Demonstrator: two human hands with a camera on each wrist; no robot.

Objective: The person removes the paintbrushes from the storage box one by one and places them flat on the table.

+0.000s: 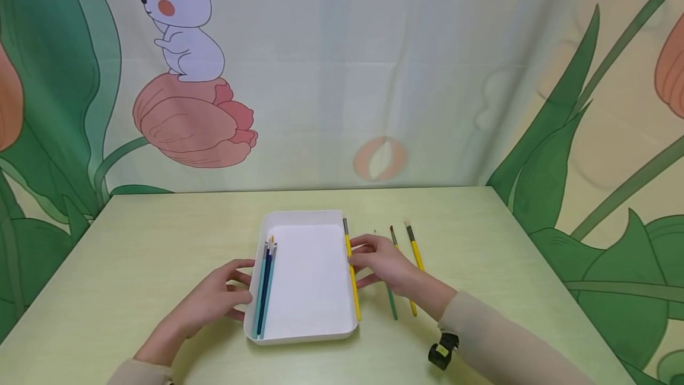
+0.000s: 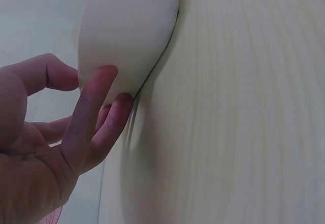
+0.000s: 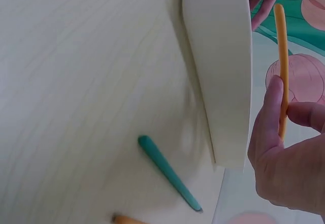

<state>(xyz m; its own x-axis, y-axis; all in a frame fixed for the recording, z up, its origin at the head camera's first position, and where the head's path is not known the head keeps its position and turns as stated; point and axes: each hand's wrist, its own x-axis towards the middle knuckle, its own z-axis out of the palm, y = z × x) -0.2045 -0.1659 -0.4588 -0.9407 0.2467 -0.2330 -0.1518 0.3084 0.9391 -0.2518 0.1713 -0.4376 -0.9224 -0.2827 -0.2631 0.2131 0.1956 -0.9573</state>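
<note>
A white tray lies on the table with its long side running away from me. Along its inner left side rest several thin paintbrushes with teal and dark blue handles. My left hand holds the tray's left edge; in the left wrist view its fingertips press the outer wall. Over the tray's right rim, my right hand pinches a yellow paintbrush, bristles pointing away. In the right wrist view that handle shows orange-yellow between thumb and fingers, above the rim.
To the right of the tray, partly behind the right hand and forearm, lie a green-handled paintbrush and a yellow-handled paintbrush. A printed cloth with a rabbit and flowers hangs behind the table.
</note>
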